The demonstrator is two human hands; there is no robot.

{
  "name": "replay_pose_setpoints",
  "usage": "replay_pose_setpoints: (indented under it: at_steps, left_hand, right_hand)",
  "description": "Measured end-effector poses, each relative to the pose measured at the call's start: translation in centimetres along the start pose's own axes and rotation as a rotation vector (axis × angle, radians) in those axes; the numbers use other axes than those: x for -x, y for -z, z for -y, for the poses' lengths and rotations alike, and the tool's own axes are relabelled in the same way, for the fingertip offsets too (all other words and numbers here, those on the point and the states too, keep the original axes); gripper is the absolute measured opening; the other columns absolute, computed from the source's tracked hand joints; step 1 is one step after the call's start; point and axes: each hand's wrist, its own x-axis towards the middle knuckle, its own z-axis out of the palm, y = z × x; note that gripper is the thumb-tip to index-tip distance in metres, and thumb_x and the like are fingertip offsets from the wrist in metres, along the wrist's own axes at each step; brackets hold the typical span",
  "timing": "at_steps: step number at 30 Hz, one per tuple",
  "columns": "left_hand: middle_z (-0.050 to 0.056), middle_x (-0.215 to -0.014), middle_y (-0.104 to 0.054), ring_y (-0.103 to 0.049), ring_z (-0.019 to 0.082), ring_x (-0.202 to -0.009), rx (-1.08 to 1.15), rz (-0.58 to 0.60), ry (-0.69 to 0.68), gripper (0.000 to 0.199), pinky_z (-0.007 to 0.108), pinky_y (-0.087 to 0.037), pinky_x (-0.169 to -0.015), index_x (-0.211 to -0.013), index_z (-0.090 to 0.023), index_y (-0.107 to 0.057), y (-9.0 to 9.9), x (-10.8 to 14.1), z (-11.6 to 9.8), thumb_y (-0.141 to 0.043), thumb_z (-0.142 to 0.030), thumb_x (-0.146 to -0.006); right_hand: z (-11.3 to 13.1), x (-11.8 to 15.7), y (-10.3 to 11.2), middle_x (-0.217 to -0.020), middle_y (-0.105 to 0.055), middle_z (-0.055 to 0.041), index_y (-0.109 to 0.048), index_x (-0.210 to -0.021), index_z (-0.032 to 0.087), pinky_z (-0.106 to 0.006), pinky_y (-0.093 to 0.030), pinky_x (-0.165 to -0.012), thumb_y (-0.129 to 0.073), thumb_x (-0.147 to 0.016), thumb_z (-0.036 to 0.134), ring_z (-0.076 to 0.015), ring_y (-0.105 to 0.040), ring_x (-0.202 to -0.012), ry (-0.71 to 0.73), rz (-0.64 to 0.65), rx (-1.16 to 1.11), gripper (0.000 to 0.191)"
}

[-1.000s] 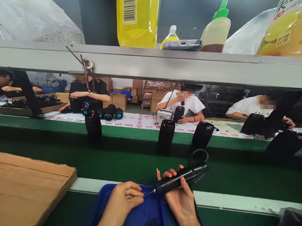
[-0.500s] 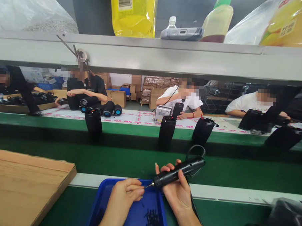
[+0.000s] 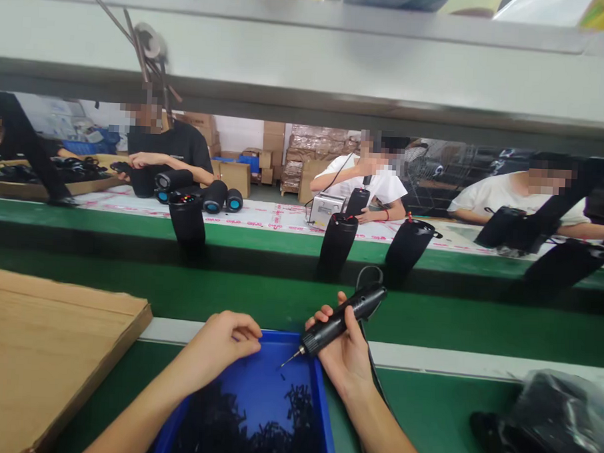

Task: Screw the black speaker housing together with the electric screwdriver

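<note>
In the head view, the right hand point(image 3: 344, 352) grips a black electric screwdriver point(image 3: 342, 322), fingers wrapped round it, its bit angled down over a blue tray point(image 3: 262, 388) of small dark pieces point(image 3: 301, 408). The left hand point(image 3: 229, 342) hovers above the tray's far-left edge, fingers curled; whether they pinch anything, I cannot tell. 1 cardboard box point(image 3: 51, 356) lies leftward.

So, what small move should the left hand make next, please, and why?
Probably the left hand should reach down for one small black piece: many lie in the blue tray below, and I see none in its grip.
</note>
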Motion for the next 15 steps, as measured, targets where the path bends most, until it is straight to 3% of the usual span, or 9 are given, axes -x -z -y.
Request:
replay_pose_setpoints:
  at_steps: [3, 7, 10, 15]
  left_hand:
    - [0.003, -0.095, -0.070, -0.061, 0.024, -0.094, -0.167, -0.027, -0.073, 0.016, 0.031, -0.043, -0.087, -0.090, -0.021, -0.073, 0.8, 0.0, 0.1, -0.068, -0.029, -0.077]
    - [0.004, -0.112, -0.068, -0.054, 0.028, -0.116, -0.271, -0.008, -0.104, 0.027, 0.035, -0.036, -0.102, -0.101, -0.025, -0.073, 1.2, -0.2, 0.9, -0.073, -0.032, -0.075]
    - [0.006, -0.108, -0.070, -0.062, 0.024, -0.104, -0.274, 0.018, -0.090, 0.024, 0.037, -0.044, -0.095, -0.102, -0.020, -0.071, 1.5, -0.6, 2.0, -0.069, -0.031, -0.081]
    - [0.003, -0.088, -0.071, -0.066, 0.019, -0.086, -0.265, -0.007, -0.095, 0.015, 0.039, -0.049, -0.086, -0.088, -0.014, -0.070, 0.8, -1.2, 2.8, -0.063, -0.027, -0.090]
  right_hand:
    - [0.2, -0.1, 0.0, -0.091, -0.043, -0.0032, -0.048, -0.125, 0.015, -0.027, -0.052, -0.073, -0.067, -0.097, 0.031, -0.0120, -0.047, -0.076, 0.004, 0.018, 0.035, 0.037]
    - [0.4, -0.1, -0.1, -0.090, -0.043, -0.0030, -0.046, -0.128, 0.014, -0.014, -0.044, -0.057, -0.065, -0.098, 0.030, -0.0066, -0.042, -0.065, -0.015, 0.054, 0.112, 0.039]
    - [0.7, 0.0, -0.8, -0.078, -0.038, 0.0008, -0.043, -0.132, 0.015, -0.012, -0.041, -0.053, -0.065, -0.098, 0.039, -0.0051, -0.037, -0.058, -0.025, 0.090, 0.210, 0.047]
    - [0.4, 0.4, -3.7, -0.064, -0.029, 0.0050, -0.038, -0.135, 0.027, -0.014, -0.037, -0.043, -0.052, -0.085, 0.085, -0.0051, -0.026, -0.046, -0.051, 0.185, 0.467, 0.078]
